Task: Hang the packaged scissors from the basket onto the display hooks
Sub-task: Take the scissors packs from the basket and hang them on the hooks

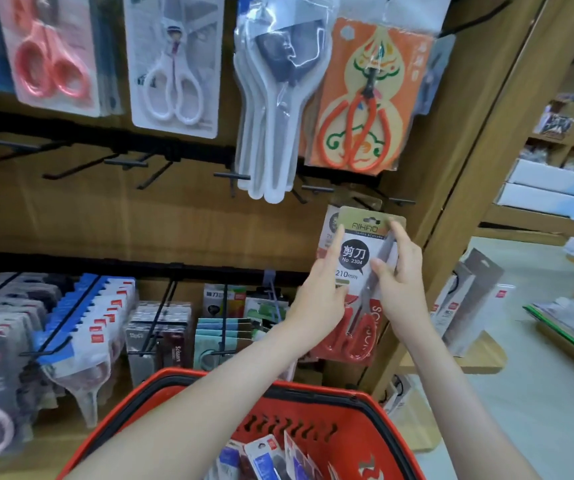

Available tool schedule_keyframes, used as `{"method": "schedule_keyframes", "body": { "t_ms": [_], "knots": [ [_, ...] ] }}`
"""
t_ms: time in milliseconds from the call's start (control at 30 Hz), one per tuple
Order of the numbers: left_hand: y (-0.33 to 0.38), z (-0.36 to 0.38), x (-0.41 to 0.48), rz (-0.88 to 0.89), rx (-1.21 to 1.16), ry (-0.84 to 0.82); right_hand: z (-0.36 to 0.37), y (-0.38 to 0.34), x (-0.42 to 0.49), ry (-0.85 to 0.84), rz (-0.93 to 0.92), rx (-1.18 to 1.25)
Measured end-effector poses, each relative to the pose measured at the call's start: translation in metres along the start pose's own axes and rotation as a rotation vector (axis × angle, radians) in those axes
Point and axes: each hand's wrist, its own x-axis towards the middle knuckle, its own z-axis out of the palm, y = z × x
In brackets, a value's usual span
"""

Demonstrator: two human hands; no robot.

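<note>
Head view. Display board (174,216), wood-backed and set with rows of black hooks, fills the field above the basket (188,372). The basket, red, lies at the bottom edge nearest the viewer, with spare packs (268,455) inside. One pack (356,258) of red-handled scissors is held upright above the basket's far rim, close against the board. The left hand (320,296) grips its left edge, forefinger stretched toward the top corner. The right hand (400,282) pinches its right edge, forefinger likewise raised. The hands are apart, one on each side. The hang-hole (373,221) at the pack's top sits just below a hook tip (404,201); whether any hook has entered the hole cannot be told. Step in hand, as judged: threading the pack on. The next move calls for lining hole up with tip, pushing the pack back along the hook, then letting go with both hands.
</note>
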Motion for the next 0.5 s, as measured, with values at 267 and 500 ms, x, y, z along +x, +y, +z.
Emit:
{"method": "schedule_keyframes", "body": {
  "t_ms": [267, 500],
  "knots": [
    [-0.005, 0.006, 0.008, 0.091, 0.254, -0.031, -0.001, 0.007, 0.001, 0.031, -0.148, -0.085],
    [-0.012, 0.007, 0.029, 0.107, 0.312, -0.026, 0.003, 0.008, 0.019, -0.018, -0.101, -0.095]
  ]
}}
